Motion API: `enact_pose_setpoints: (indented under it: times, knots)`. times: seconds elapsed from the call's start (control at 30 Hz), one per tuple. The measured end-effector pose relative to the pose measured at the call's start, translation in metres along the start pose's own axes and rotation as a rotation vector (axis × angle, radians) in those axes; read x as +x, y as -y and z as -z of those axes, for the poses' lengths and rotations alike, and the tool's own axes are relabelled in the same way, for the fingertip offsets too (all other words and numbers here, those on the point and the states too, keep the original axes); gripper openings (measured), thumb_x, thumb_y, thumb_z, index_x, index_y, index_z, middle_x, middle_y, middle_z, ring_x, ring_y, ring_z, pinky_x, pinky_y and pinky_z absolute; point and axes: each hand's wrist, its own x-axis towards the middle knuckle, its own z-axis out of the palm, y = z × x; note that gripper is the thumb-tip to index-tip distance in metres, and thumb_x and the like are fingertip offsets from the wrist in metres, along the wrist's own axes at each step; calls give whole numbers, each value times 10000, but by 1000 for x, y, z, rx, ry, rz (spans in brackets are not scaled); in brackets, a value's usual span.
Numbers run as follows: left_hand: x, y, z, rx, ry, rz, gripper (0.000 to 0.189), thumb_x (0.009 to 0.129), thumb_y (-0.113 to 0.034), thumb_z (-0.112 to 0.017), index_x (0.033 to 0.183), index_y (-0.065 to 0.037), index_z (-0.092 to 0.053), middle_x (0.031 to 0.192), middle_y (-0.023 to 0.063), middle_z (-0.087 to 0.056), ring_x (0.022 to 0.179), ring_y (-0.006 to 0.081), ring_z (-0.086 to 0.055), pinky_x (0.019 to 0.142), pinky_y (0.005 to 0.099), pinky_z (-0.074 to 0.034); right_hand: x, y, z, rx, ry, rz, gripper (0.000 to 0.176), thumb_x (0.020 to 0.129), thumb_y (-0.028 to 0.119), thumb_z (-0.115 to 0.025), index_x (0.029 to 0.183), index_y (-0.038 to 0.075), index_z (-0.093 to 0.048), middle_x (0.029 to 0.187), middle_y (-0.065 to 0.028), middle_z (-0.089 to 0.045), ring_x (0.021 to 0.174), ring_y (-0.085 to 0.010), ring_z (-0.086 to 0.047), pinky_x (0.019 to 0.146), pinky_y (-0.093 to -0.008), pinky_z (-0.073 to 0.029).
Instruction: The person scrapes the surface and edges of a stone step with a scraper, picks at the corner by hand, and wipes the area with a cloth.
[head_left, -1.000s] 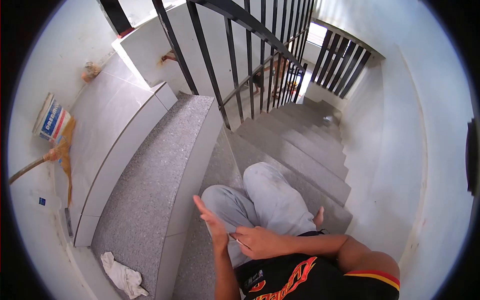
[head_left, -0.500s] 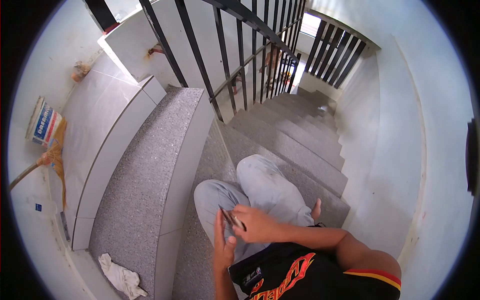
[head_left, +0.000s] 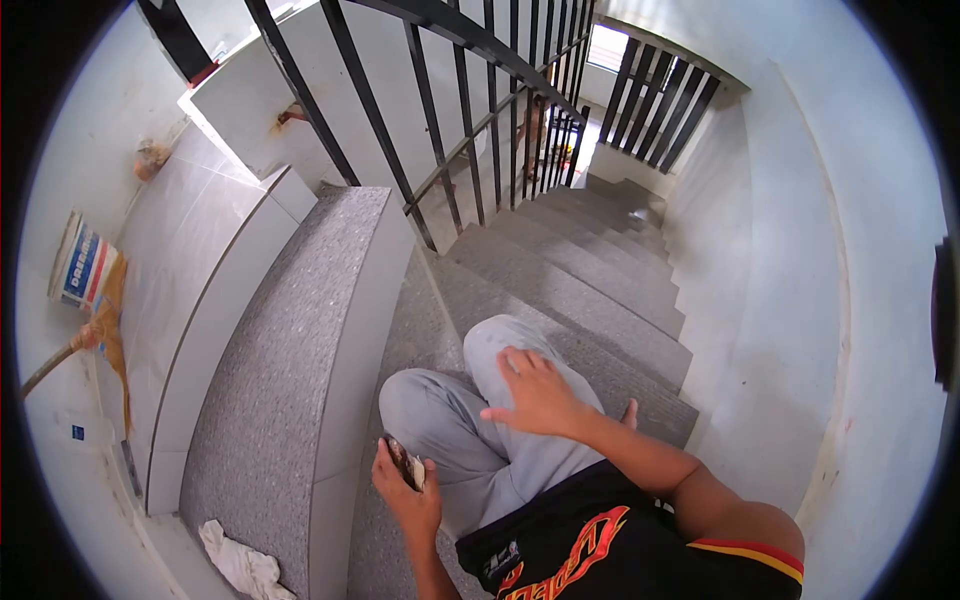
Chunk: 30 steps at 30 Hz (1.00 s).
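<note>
My hands have parted since half a second ago, when they met in front of me over my lap. My left hand (head_left: pixel 410 500) has dropped beside my left thigh, close to the riser of the speckled grey stone step (head_left: pixel 290 360), and its fingers are closed around the small dark flat piece with a pale patch (head_left: pixel 406 464), which my right hand was pressing against my left palm before. I cannot tell what the piece is. My right hand (head_left: pixel 538 395) has let go and now lies open, fingers spread, on the knee of my light grey trousers (head_left: pixel 450 420). The crumpled white rag (head_left: pixel 240 565) lies where it was on the step beside me.
</note>
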Motion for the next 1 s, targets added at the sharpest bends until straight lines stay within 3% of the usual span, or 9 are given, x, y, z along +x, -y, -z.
enact_pose_setpoints:
  times: [0.2, 0.3, 0.6, 1.0]
  knots:
    - [-2, 22, -23, 214, -14, -10, 744, 827, -365, -657, 1378, 11, -328, 1326, 266, -370, 1225, 413, -363, 1030, 495, -287, -10, -28, -26, -150, 38, -257, 1026, 713, 626, -638, 1361, -87, -284, 1367, -304, -340, 1219, -450, -386, 944, -634, -315]
    - [-2, 28, -37, 230, -12, -1, 772, 824, -404, -651, 1379, 17, -317, 1344, 280, -345, 1240, 430, -339, 1042, 516, -261, -10, -29, -30, -170, 113, -293, 1054, 715, 635, -629, 1381, -88, -250, 1402, -320, -302, 1234, -458, -383, 952, -641, -304]
    - [2, 31, -56, 180, -79, -18, 846, 809, -448, -646, 1382, 48, -269, 1384, 293, -312, 1280, 443, -307, 1061, 517, -239, 4, -27, -28, -155, 242, -309, 1053, 729, 598, -639, 1378, -123, -228, 1403, -332, -294, 1227, -458, -396, 962, -600, -334]
    - [2, 30, -58, 134, -113, -19, 840, 771, -407, -679, 1375, 35, -297, 1383, 275, -329, 1290, 428, -309, 1061, 514, -230, 1, -30, -29, -137, 175, -278, 1018, 732, 575, -640, 1337, -154, -266, 1355, -353, -326, 1173, -462, -421, 957, -559, -349]
